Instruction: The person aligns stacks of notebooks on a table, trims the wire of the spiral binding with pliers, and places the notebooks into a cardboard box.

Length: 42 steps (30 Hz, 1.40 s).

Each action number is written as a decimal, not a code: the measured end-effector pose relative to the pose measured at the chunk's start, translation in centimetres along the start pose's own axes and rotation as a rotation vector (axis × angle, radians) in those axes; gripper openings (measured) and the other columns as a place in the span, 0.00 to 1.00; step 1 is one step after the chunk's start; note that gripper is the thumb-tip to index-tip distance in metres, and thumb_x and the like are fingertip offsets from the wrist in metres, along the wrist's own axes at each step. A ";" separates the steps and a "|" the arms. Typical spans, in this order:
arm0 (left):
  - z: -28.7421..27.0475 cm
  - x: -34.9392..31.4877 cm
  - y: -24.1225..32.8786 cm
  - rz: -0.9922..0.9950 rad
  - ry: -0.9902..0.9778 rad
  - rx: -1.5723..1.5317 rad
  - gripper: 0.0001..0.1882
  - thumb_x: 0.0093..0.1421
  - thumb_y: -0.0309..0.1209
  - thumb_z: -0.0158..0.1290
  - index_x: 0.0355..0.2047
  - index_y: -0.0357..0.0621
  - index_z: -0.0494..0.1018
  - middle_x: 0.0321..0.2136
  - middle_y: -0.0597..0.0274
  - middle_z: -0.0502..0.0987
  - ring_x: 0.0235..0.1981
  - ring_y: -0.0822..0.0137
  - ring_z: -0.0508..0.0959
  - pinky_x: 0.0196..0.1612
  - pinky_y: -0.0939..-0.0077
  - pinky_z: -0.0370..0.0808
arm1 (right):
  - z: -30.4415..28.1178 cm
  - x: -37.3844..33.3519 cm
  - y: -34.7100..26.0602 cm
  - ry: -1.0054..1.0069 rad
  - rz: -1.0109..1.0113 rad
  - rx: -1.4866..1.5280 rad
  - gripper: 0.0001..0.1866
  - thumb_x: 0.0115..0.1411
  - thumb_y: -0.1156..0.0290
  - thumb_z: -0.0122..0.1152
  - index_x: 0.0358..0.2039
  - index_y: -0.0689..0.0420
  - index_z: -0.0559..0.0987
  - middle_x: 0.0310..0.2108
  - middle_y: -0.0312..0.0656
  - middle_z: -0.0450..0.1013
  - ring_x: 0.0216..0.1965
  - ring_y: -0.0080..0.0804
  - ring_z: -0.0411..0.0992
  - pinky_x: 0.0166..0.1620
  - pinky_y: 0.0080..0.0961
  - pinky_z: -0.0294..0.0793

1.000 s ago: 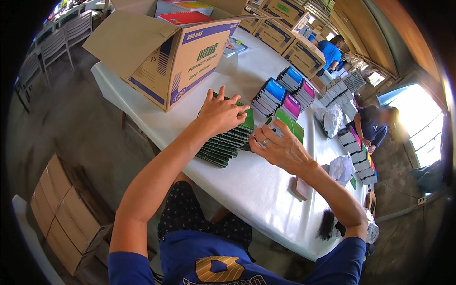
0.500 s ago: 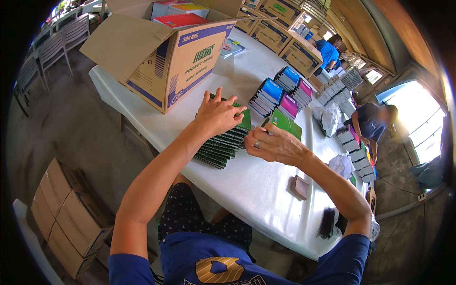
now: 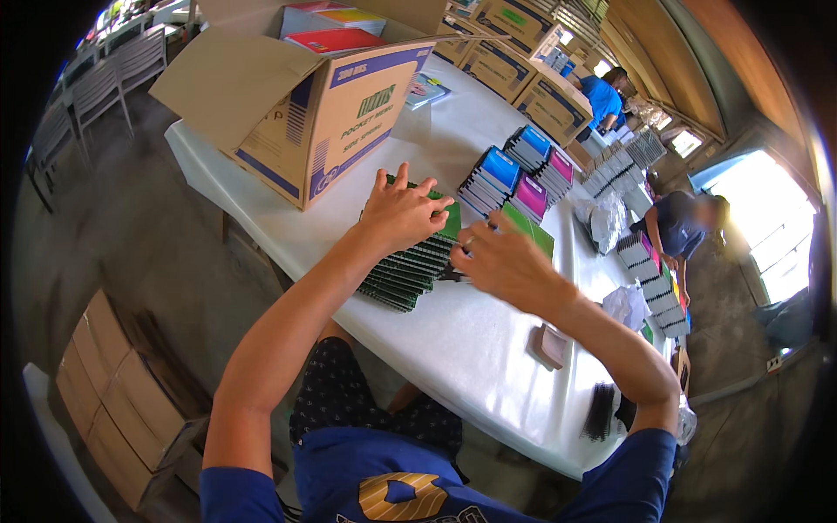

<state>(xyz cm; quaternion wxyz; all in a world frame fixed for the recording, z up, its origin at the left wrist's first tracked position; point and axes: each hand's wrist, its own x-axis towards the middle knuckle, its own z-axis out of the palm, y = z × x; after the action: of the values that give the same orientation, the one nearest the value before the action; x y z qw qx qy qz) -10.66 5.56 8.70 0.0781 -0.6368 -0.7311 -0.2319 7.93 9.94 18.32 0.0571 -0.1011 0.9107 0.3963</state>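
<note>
My left hand [image 3: 399, 209] rests with spread fingers on top of a stack of green spiral notebooks [image 3: 405, 277]. The stack is fanned, with its black coils turned toward me. At the stack's right edge my right hand [image 3: 506, 266] is smeared by motion; its fingers look bent, and whether they hold anything cannot be made out. Just behind that hand lies a green notebook [image 3: 534, 231], partly covered by it. Beyond are piles of spiral notebooks with blue covers [image 3: 499, 166] and purple covers [image 3: 530, 193].
An open cardboard box [image 3: 349, 122] with notebooks inside stands at the far left of the white table [image 3: 436, 349]. A small brownish block [image 3: 549, 346] and black coils [image 3: 599, 410] lie to the right. A co-worker [image 3: 676, 227] handles notebook stacks [image 3: 654, 283]. Closed cartons [image 3: 122, 392] sit lower left.
My right hand has lifted and turned slightly at the stack's right edge, and is now blurred. My left hand stays on the green notebooks.
</note>
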 end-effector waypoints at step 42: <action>-0.6 -0.4 -0.1 -0.007 -0.009 0.048 0.19 0.64 0.46 0.44 0.53 0.69 0.75 0.58 0.65 0.70 0.61 0.42 0.62 0.59 0.44 0.59 | 0.6 -1.4 0.9 0.040 0.106 -0.129 0.14 0.49 0.68 0.63 0.37 0.55 0.76 0.33 0.33 0.73 0.44 0.30 0.70 0.53 0.30 0.67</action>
<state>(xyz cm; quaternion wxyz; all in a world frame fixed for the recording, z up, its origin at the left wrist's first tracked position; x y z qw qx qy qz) -10.82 4.94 9.08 0.0893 -0.6331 -0.7392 -0.2117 9.13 11.18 18.82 0.0110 -0.0642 0.8883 0.4547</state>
